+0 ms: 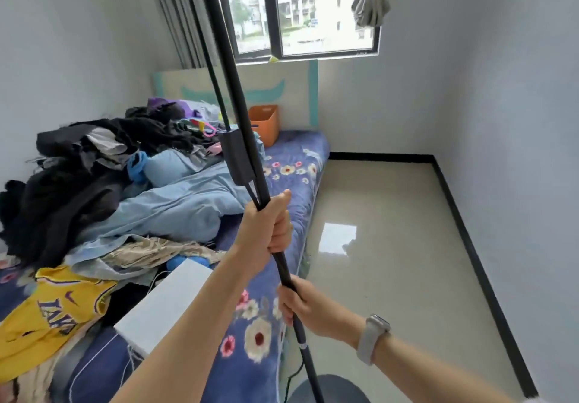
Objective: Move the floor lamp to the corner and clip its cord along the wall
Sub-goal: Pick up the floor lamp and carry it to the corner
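The floor lamp's thin black pole (233, 83) rises tilted from bottom centre to the top edge, its head out of view. My left hand (268, 224) grips the pole at mid height, pinching the black cord (216, 89) against it. My right hand (297, 304), with a grey watch on the wrist, grips the pole lower down. A black control box (238, 158) sits on the cord just above my left hand. The round dark base (329, 388) shows at the bottom edge above the floor. The cord trails down beside it (294, 374).
A bed (300, 189) with a blue flowered sheet, heaped with clothes, an orange bin (264, 123) and a white box (163, 302), fills the left. Glossy tiled floor (391, 246) runs right to the far corner (434, 156), edged by black skirting. A window (313, 10) is behind.
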Demonstrator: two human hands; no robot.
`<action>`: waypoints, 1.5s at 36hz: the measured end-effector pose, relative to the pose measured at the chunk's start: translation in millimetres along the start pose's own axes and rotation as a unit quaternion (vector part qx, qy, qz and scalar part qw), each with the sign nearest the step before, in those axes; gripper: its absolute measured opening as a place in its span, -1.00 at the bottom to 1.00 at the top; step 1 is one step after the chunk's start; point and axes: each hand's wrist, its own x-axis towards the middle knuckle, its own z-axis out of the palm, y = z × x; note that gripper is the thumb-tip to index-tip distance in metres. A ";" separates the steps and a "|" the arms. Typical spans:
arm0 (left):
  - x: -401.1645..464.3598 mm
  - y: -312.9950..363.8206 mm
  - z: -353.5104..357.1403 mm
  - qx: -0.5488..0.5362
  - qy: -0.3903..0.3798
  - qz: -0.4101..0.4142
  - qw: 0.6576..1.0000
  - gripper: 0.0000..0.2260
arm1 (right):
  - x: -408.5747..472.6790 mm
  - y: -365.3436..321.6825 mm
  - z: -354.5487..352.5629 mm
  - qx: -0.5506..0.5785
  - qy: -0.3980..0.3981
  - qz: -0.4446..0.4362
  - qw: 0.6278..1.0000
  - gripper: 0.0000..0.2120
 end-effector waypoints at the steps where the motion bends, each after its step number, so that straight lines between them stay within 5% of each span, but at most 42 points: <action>1: 14.7 -3.5 7.0 0.000 -0.008 -0.005 1.000 -0.47 | 4.9 6.4 -11.4 -0.004 0.008 0.005 1.000 -0.81; 27: 530.9 -27.7 168.2 0.060 -0.179 -0.033 0.982 -0.52 | 280.9 130.9 -416.5 0.056 0.251 0.066 0.964 -0.72; 54: 1071.2 -104.1 356.6 0.139 -0.169 -0.015 0.976 -0.55 | 552.9 305.8 -902.0 0.039 0.284 0.060 0.956 -0.79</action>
